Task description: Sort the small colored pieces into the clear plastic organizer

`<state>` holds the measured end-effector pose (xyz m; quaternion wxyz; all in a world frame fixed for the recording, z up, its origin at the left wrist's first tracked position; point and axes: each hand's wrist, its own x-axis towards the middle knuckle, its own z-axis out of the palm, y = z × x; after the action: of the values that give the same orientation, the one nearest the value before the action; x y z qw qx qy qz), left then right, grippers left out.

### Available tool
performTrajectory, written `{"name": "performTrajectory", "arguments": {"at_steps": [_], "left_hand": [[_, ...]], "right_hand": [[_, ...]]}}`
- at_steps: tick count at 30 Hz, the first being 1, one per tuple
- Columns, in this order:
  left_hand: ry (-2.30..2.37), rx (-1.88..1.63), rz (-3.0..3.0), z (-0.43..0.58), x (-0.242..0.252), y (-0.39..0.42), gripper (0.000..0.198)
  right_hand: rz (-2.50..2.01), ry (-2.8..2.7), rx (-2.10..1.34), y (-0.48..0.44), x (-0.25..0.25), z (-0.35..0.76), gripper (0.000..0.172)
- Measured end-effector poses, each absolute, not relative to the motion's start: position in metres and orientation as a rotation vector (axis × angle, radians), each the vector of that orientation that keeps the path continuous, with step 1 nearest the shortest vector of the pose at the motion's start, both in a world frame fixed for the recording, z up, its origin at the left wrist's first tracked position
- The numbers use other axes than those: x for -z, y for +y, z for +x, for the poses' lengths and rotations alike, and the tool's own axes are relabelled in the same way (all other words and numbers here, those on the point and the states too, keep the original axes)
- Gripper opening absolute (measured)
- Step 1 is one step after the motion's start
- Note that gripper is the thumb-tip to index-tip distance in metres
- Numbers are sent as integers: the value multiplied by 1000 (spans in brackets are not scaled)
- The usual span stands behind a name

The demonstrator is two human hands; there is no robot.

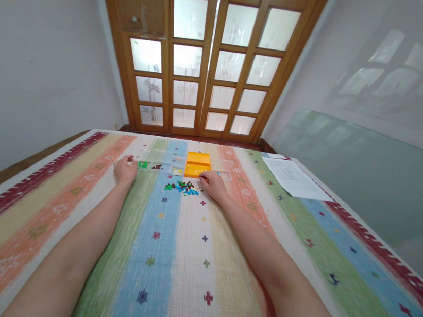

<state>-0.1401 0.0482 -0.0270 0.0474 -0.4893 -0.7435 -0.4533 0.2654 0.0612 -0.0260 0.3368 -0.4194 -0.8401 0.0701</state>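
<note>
My left hand rests at the left end of a row of clear plastic boxes, its fingers curled inward beside the box with green pieces. Whether it grips anything is too small to see. My right hand is at the front right corner of an open yellow box, thumb and fingers pinched together; what is between them is hidden. Just left of it lies a loose pile of small blue, green and brown pieces on the cloth. Brown pieces and yellow pieces sit in other clear compartments.
A striped tablecloth covers the table. Printed white sheets lie at the far right. Behind the table stand wooden doors with glass panes, and a pale glass panel leans along the right wall.
</note>
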Motion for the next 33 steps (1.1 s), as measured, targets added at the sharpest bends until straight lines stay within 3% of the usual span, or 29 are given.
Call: {"name": "performTrajectory", "arguments": {"at_steps": [16,23,33], "left_hand": [[-1542,936,-2584,-53,10,25,21],[-1459,824,-2703,-38,7,17,20],[-1462,767,-2743,-37,11,18,22]], "right_hand": [[-951,-2477,-348,55,13,272,10],[-880,-2608,-511,49,-4,275,17],[-948,-2501,-352,50,14,268,3]]}}
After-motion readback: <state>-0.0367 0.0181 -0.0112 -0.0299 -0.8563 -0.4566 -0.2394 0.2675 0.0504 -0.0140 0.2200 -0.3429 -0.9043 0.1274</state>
